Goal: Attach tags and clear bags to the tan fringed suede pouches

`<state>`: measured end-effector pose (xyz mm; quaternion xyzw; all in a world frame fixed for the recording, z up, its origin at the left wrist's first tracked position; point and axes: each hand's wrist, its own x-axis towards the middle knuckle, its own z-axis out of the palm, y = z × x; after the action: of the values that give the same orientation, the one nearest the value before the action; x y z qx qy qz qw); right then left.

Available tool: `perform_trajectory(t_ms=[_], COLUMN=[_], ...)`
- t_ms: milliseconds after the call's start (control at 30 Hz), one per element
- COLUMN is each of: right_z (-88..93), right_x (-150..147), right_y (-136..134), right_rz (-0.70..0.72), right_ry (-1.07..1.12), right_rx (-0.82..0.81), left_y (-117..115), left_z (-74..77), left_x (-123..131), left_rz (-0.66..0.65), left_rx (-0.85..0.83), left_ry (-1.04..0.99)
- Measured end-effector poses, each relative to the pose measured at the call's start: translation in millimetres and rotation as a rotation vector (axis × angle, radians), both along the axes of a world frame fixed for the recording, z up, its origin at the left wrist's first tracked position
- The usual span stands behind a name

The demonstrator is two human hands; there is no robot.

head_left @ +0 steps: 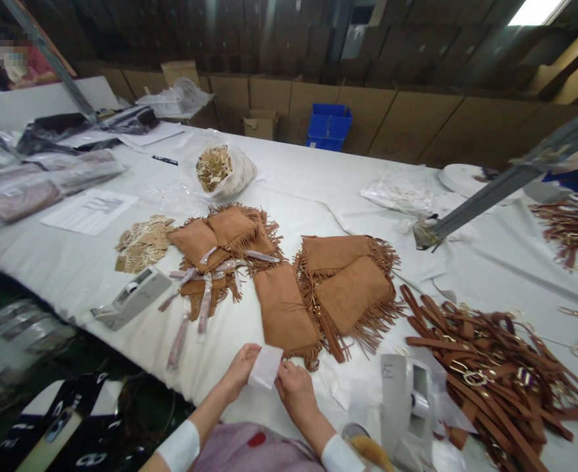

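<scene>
A small white sheet, maybe thin paper or a bag, is stretched between my two hands at the table's front edge. My left hand pinches its left side. On the other side, my right hand has closed fingers on its right edge. Just beyond lies a brown fringed suede bag, with another fringed bag to its right. Further left is a pile of fringed bags, some with straps wrapped in pale film. Both wrists wear white cuffs.
Tape dispensers stand at left and front right. Brown leather straps with metal hardware are heaped at right. Tan tags and a plastic bag of tags lie at left. A metal post slants over the right side.
</scene>
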<state>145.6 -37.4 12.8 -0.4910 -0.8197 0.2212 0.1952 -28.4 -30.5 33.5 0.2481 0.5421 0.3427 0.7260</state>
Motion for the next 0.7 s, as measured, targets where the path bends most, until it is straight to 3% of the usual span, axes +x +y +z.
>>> perform_trajectory(t_ms=[67, 133, 233, 333, 433, 500, 567, 700], right_z=[-2.7, -4.1, -5.0, -7.8, -13.8, -18.8, -23.5, -31.8], right_x=[-3.6, -6.9, -8.5, -5.5, -4.4, -8.5, -16.5, -34.5], right_y=[-3.0, -7.0, -13.0, -17.0, -16.6, -12.8, -5.5, 15.0], right_rz=[0.079, 0.12, 0.139, 0.003, -0.39, -0.541, -0.556, -0.689], right_ry=[-0.118, -0.167, -0.108, 0.206, 0.574, 0.673, 0.711, 1.027], right_rx=[0.098, 0.125, -0.01, -0.344, -0.834, -1.08, -1.224, -1.531], left_y=[-5.2, -12.5, -25.8, -37.0, -43.3, -44.7, -45.0, -47.8], left_z=[5.6, 7.0, -1.4, -14.9, -18.7, -12.2, -0.1, 20.2], left_x=[-15.5, -25.7, -28.6, -29.4, -41.0, -51.4, -59.0, -61.9], left_rz=[-0.072, -0.253, -0.451, -0.447, -0.439, -0.445, -0.459, -0.489], left_rx=[-0.226, -0.388, -0.447, -0.302, -0.181, -0.13, -0.072, -0.046], left_ry=[-0.159, -0.317, -0.357, -0.107, 0.101, 0.123, 0.089, 0.029])
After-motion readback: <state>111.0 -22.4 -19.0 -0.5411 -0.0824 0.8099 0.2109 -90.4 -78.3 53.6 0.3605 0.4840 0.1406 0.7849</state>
